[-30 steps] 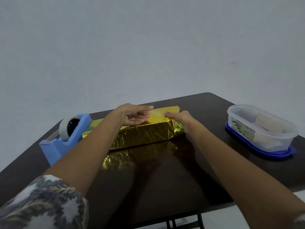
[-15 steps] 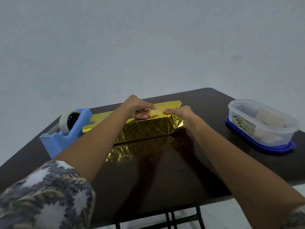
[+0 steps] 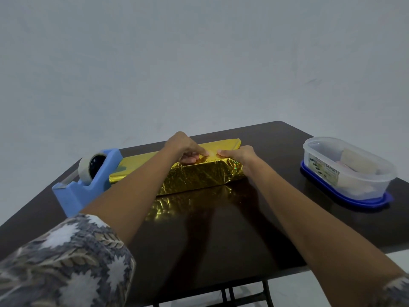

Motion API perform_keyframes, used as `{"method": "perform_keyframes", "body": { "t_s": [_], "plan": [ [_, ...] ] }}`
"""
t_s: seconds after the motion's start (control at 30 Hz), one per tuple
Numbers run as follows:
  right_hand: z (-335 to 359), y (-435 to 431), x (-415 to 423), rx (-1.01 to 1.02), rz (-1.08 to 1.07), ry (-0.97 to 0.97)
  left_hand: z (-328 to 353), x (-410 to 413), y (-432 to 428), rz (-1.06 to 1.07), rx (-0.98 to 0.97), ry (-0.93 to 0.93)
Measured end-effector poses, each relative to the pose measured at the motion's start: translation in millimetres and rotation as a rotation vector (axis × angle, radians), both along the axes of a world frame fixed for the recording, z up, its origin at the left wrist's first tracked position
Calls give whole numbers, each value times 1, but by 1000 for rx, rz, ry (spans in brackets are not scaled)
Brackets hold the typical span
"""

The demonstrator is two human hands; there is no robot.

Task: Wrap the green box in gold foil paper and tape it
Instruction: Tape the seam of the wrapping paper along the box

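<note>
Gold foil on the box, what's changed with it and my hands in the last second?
The left hand, flat and open on the wrapped top a second ago, has curled and now pinches the gold foil at the top fold, beside the right hand, whose fingers kept to the same spot on the foil. The tape dispenser, plastic container and table stayed put.
</note>
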State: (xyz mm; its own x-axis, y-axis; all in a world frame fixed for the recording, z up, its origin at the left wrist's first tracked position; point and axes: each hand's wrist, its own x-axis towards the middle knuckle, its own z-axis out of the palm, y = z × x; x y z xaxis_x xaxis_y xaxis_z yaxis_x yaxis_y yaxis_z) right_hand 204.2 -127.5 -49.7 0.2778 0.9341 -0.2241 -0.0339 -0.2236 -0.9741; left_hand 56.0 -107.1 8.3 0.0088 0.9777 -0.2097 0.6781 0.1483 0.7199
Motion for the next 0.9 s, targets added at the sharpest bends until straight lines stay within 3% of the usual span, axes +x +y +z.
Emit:
{"method": "perform_keyframes", "body": {
  "t_s": [0.3,0.5,0.6,0.67,0.8,0.9],
  "plan": [
    [-3,4,0,-22,0,-26,5,-12,5,-53,23,363],
    [-8,9,2,8,20,-9,14,-42,6,-30,-158,368],
    [-11,12,3,33,17,-44,16,-51,9,3,39,360],
    [-10,10,2,61,20,-130,8,-46,8,-6,226,323],
    [-5,1,2,106,-64,-526,-9,-36,5,-15,122,247],
    [0,-16,-6,410,-208,-888,-7,-38,4,5,67,121]
  ]
}}
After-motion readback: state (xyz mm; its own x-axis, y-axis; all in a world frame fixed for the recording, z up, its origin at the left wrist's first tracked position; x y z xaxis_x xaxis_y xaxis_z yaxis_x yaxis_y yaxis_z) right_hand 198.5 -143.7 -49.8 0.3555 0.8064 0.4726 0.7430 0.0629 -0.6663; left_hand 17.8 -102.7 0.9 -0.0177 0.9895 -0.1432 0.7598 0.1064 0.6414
